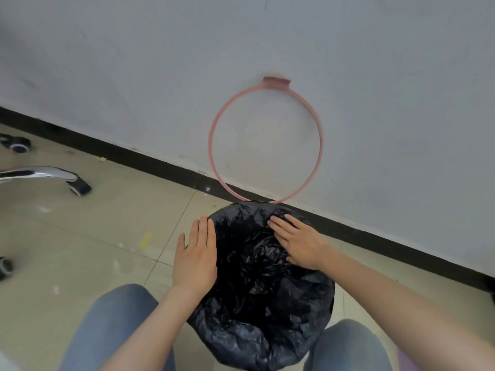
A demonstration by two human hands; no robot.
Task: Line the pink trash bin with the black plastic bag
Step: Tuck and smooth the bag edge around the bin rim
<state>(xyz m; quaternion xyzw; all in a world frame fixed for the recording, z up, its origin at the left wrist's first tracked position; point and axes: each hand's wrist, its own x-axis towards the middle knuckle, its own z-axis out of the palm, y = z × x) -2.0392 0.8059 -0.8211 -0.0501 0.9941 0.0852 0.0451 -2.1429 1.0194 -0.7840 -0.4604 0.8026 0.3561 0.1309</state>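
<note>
1. Two hands work at the mouth of the bin, which stands on the floor [80, 236] between the person's knees, at 6 o'clock in the head view and close to the wall [241, 49].
2. The black plastic bag [257, 290] already sits inside the bin and is turned down over the rim all round; none of the bin's pink body shows, so its position is inferred from the bag's shape.
3. The left hand [197, 258] lies flat against the bag's outer fold at 9 o'clock of the opening. Its grip is apart, fingers straight, clamped on nothing. Judged purpose: pressing the overhang against the bin wall.
4. The right hand [300, 242] lies palm down on the bag at 1 o'clock of the opening, fingers spread and unclosed. Judged purpose: smoothing the film over the far rim.
5. The bag's interior is crumpled and not pushed fully down; lining appears nearly complete.
6. A pink ring [266, 141] leans against the wall at 12 o'clock, its lower edge just behind the bag. Likely the bin's retaining hoop, not yet fitted.
7. Chair legs with castors [77, 186] stand at 9 o'clock, well apart from the bin.
8. Nothing obstructs either hand; the ring is within reach.
</note>
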